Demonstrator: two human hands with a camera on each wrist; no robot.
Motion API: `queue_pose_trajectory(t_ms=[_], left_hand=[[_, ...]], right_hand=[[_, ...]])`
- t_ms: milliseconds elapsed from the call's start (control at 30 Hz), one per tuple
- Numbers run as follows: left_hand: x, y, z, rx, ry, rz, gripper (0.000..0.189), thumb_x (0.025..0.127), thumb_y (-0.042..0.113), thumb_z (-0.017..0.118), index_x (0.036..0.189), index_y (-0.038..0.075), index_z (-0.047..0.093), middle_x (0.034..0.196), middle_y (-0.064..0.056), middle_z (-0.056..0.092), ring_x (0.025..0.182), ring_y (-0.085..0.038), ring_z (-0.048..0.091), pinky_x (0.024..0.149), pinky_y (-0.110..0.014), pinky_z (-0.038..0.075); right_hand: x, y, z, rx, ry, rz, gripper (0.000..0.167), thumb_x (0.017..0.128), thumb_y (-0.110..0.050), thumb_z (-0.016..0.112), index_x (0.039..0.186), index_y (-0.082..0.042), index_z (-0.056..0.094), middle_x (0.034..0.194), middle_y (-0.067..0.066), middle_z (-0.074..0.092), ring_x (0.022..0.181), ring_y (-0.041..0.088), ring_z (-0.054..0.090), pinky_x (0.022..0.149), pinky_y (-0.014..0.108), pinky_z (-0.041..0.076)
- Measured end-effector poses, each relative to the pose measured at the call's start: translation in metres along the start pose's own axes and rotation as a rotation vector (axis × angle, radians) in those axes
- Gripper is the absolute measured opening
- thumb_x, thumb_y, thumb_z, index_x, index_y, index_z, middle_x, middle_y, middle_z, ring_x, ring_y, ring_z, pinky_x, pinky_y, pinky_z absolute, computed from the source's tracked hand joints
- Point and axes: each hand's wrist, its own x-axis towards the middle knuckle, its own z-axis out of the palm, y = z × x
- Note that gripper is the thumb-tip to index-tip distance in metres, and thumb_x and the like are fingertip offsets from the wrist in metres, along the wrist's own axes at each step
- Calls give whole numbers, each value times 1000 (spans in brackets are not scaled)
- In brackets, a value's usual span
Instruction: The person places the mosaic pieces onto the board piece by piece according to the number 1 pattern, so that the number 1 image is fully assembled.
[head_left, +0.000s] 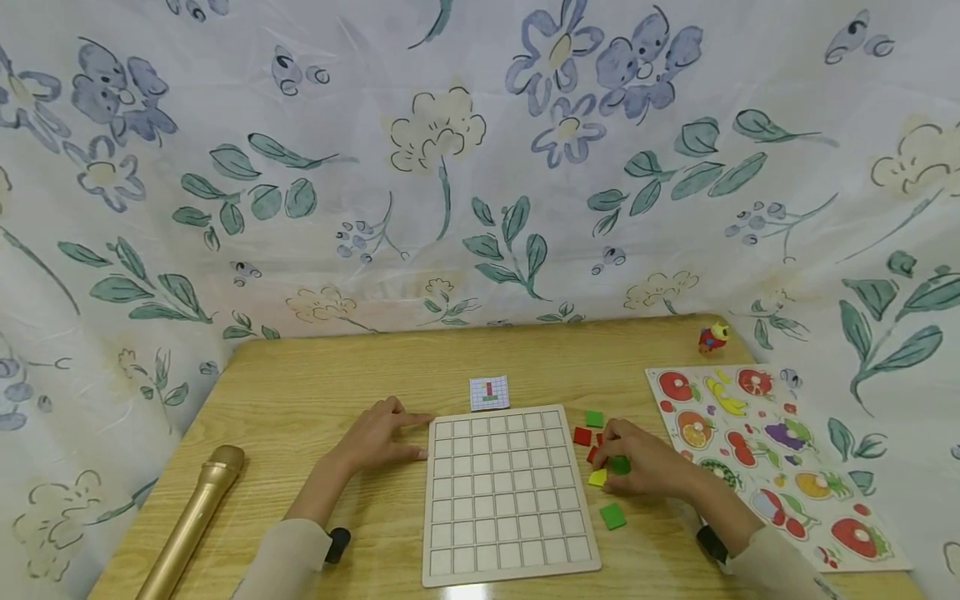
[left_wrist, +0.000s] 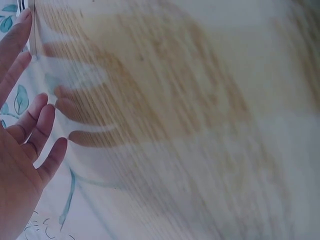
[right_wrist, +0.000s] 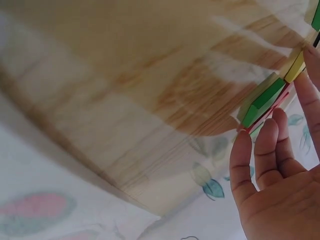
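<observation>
In the head view, the grid board (head_left: 504, 506) is laid on the surface (head_left: 337, 375) with no tile in its cells, and beyond its far edge a pattern card (head_left: 489, 392) with red and green marks is placed. The index finger of the left hand (head_left: 382, 433) is set against the board's left edge; the grip there is left apart, fingers extended. To the board's right, a yellow tile (head_left: 597, 477) is pinched by thumb and index finger of the right hand (head_left: 641, 458), among red tiles (head_left: 582, 436) and green tiles (head_left: 612, 516). The step in hand is judged to be the picking out of a tile; a clean lift, free of the neighbouring pieces, seems called for next.

In the left wrist view, the spread of the remaining fingers is shown, with their reflection in the glossy surface; no tile can be seen.

In the right wrist view, the thickness of the tiles is revealed, as is a green tile close against a red one, partly covered by the hand from above. Whether these two are stacked or merely side by side cannot be told.
</observation>
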Motion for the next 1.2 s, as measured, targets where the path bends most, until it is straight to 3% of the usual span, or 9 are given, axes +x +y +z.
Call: queue_pose_trajectory(t_ms=[800,1200], left_hand=[[-1,-3,7,4,47,3,64,77,56,77,132,26,66,87,2,47,74,-12,33,69,-28,28],[-1,-2,6,-5,49,-5,64,76,57,78,132,27,67,87,3,47,74,-12,34,70,-29,27]], right_hand=[[4,-5,2,-44,-32,40,17,80,-17,81,94,-22,71,98,-8,51,87,7,47,78,29,46],[11,-11,-5,-68,-4,-15,16,80,-13,79,94,-18,73,97,-6,53,83,6,50,73,25,46]])
